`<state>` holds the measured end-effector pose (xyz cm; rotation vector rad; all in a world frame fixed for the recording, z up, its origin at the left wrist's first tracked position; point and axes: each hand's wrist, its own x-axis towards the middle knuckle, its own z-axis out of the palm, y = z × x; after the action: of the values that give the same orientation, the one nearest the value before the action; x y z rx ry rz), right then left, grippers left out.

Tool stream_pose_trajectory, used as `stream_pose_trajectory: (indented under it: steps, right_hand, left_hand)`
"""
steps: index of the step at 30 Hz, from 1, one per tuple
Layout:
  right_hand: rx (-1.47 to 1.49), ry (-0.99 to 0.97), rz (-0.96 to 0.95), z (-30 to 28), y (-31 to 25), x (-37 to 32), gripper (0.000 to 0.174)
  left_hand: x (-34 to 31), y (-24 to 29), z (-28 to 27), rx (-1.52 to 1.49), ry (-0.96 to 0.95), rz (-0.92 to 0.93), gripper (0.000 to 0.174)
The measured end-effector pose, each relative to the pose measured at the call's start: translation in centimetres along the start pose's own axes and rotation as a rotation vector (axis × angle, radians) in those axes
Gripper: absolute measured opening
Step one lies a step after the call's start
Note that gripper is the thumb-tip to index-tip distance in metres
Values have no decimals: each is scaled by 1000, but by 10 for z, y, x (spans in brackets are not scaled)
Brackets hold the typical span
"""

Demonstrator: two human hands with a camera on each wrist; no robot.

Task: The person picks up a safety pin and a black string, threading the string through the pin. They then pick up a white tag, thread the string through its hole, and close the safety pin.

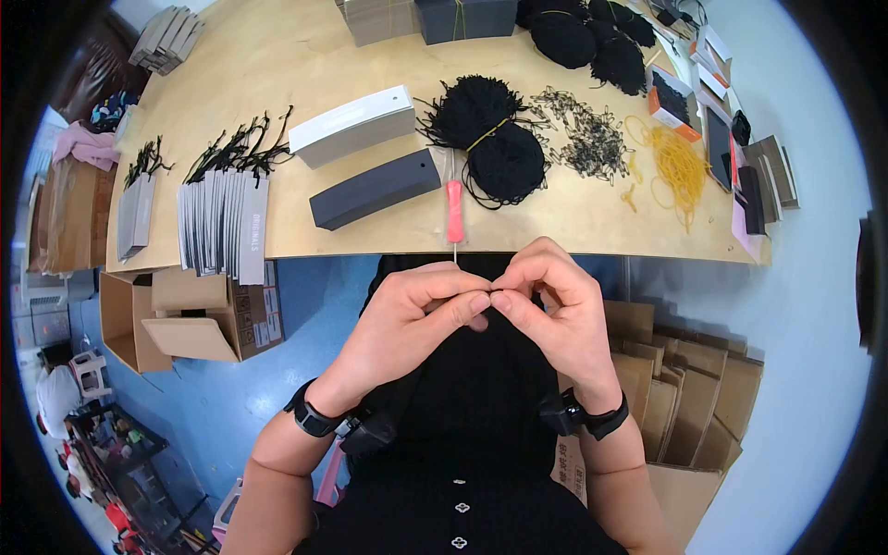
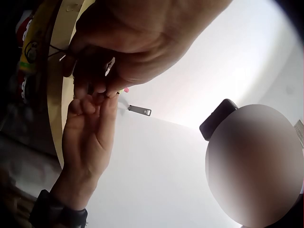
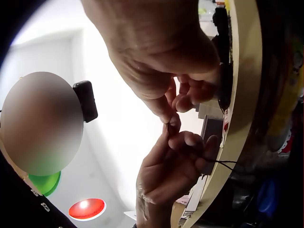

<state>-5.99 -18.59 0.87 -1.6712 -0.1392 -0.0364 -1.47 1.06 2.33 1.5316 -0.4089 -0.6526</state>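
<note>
The left hand (image 1: 407, 324) and right hand (image 1: 560, 314) meet fingertip to fingertip just off the table's front edge. Between thumbs and index fingers they pinch a tiny dark piece of black cord, mostly hidden by the fingers. In the right wrist view a thin black cord (image 3: 222, 162) trails from the curled fingers of the left hand (image 3: 168, 171); the left wrist view shows this cord (image 2: 58, 49) too. A pink-handled tool (image 1: 454, 213) lies on the table in front of the hands, beside a black cord bundle (image 1: 504, 162).
On the table (image 1: 277, 79) are a white stack (image 1: 356, 128), a dark stack (image 1: 375, 190), grey tags (image 1: 222, 222) with black cords, small dark loops (image 1: 587, 134) and yellow bands (image 1: 675, 171). Cardboard boxes (image 1: 194, 319) stand below left, flattened cardboard (image 1: 689, 398) below right.
</note>
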Motion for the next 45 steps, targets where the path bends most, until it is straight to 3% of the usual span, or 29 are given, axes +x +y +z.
stream_pose_trajectory:
  steps: [2, 3, 5, 9, 11, 13, 15, 16, 17, 19, 21, 25, 29, 34, 45]
  right_hand:
    - [27, 23, -33, 2, 3, -1, 14]
    - [27, 25, -32, 4, 3, -1, 14]
    - [138, 91, 26, 6, 2, -2, 9]
    - [267, 128, 97, 9, 3, -5, 7]
    - [416, 103, 300, 7, 0, -4, 7]
    - [413, 82, 320, -4, 3, 2, 9]
    - [137, 150, 240, -18, 7, 14, 12]
    - [-425, 231, 34, -34, 6, 28, 16]
    - [-621, 340, -41, -48, 9, 41, 17]
    - [-753, 452, -101, -69, 28, 61, 16]
    - [-1155, 436, -247, -81, 36, 72, 15]
    - [-1170, 370, -141, -74, 38, 65, 12]
    - [-1079, 402, -198, -66, 35, 51, 11]
    - [-733, 449, -86, -69, 32, 44, 15]
    - [-326, 505, 79, -74, 35, 40, 13]
  left_hand:
    - [-3, 5, 3, -122, 5, -178, 16]
    - [-3, 5, 6, -121, 3, -179, 16]
    - [-1, 2, 13, -70, 160, -43, 16]
    - [2, -9, 13, 63, 192, 69, 15]
    - [6, -10, 14, 212, 261, 231, 11]
    - [10, -5, 16, 184, 285, 184, 6]
    - [13, -7, 11, 138, 275, 73, 8]
    - [13, -11, 8, 92, 271, 29, 8]
    - [14, -13, 7, 89, 268, 33, 8]
    - [16, -14, 5, -35, 290, -1, 9]
    - [16, -14, 5, -37, 294, 1, 9]
    - [18, -17, 5, -81, 309, 13, 10]
    - [19, -13, 6, -91, 304, -29, 11]
    - [21, -13, 7, -81, 285, -63, 8]
    - [18, -21, 9, -152, 287, -21, 11]
